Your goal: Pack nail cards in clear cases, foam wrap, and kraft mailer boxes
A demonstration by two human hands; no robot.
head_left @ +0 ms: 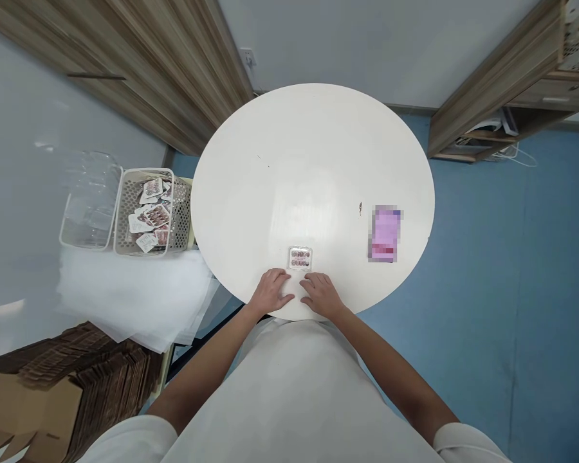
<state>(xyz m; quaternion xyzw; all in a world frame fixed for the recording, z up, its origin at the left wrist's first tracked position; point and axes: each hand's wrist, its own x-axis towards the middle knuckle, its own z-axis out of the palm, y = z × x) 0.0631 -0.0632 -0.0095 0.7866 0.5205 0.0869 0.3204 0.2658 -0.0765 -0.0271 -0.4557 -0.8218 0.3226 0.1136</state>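
A small clear flat pack (300,258) with two rows of small reddish oval pieces, which look like press-on nails, lies on the white oval table (313,141) close to its near edge. Just below the pack's left corner, my left hand (271,291) rests on the tabletop, fingers loosely extended and thumb apart. My right hand (322,294) mirrors it below the right corner, its fingers also apart. Both sets of fingertips are very near the pack's lower edge; whether they touch it I cannot tell. Neither hand holds anything.
A pixelated purple object (385,234) lies on the table's right side. Left of the table stand a perforated white basket (180,215) of similar printed packs and a bin (87,218) of clear plastic. White sheets (130,283) and folded brown cardboard (110,386) sit nearer me.
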